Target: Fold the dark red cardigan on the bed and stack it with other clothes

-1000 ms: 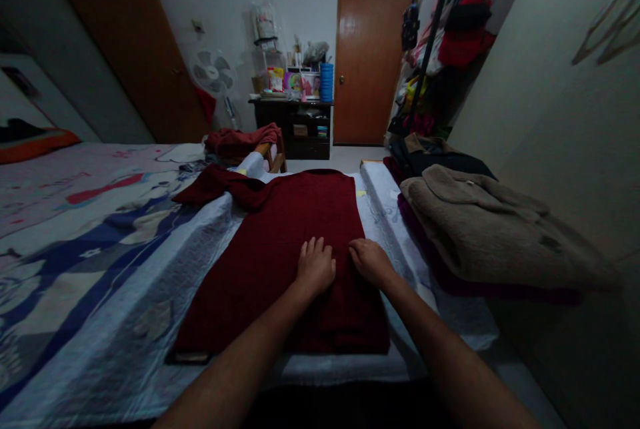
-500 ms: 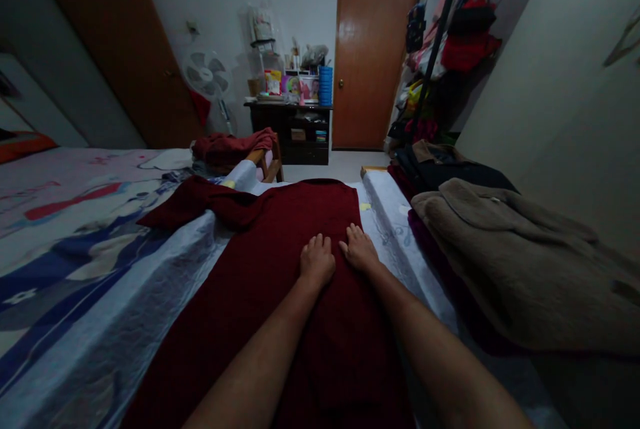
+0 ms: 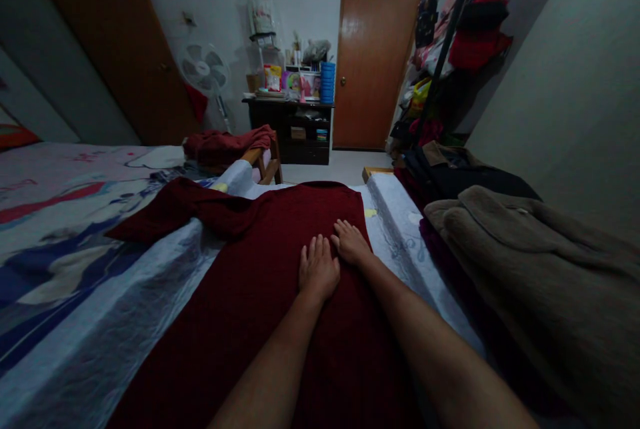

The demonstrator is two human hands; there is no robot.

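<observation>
As both lie open, grips (image 3: 319, 269) (image 3: 350, 242) touch maroon garment (image 3: 240, 295)

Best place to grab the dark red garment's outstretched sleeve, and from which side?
Pinch the sleeve near its tapered outer end, coming down from the left, probably with the left hand. It sticks out sideways from the garment, across the raised pale padding, so that end looks easy to reach.

A dark red long-sleeved garment (image 3: 280, 242) lies spread flat, one sleeve outstretched.
</observation>
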